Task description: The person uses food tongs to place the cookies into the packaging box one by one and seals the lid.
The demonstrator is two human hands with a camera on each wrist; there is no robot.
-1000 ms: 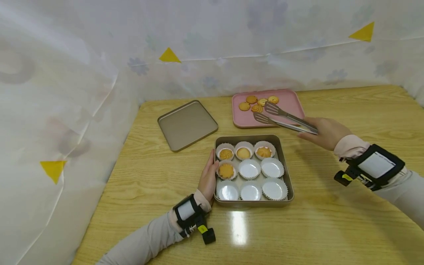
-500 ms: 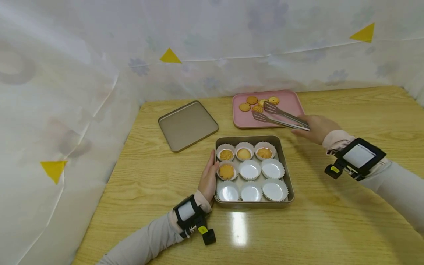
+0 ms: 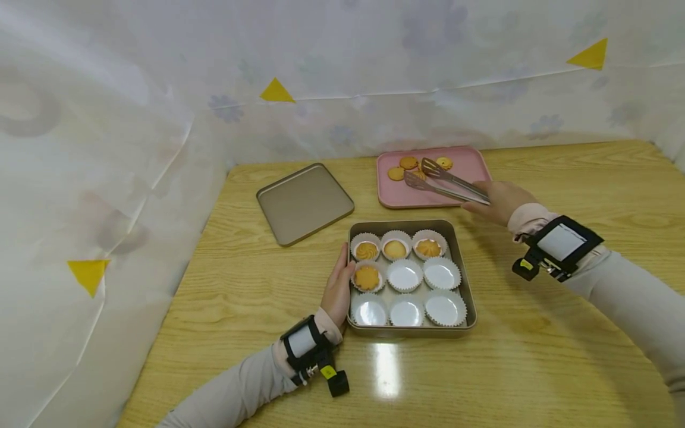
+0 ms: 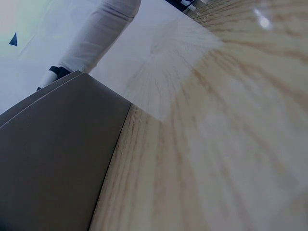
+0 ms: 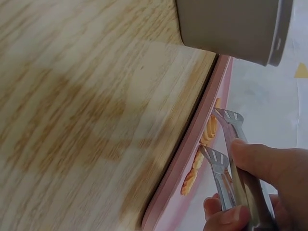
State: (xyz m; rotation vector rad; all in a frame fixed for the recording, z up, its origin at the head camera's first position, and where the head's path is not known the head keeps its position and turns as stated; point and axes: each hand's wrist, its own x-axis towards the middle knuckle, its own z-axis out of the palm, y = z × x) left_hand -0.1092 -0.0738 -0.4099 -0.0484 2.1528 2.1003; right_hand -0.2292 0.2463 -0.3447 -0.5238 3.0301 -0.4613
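Observation:
My right hand (image 3: 500,201) grips a pair of metal tongs (image 5: 247,185), their slotted heads spread apart over the cookies on the pink tray (image 3: 395,194). A round cookie (image 3: 396,173) lies left of the tongs, and others are partly hidden behind the heads. My left hand (image 3: 337,292) rests along the left wall of a square baking tin (image 3: 411,333), thumb at its rim. Inside are white paper cups in rows. The back row holds a cookie in each cup, and a flower-shaped cookie (image 3: 366,277) sits in the left cup of the middle row.
A shallow, flat metal lid or tray (image 3: 305,205) lies back left on the wooden table (image 3: 241,285). Pale patterned sheeting (image 3: 342,128) hangs along the back and left, with yellow triangles on it. The tin stands in front of the pink tray.
My right hand has moved left and slightly back, bringing the tong heads further over the cookies. My left hand and the tin stay in place.

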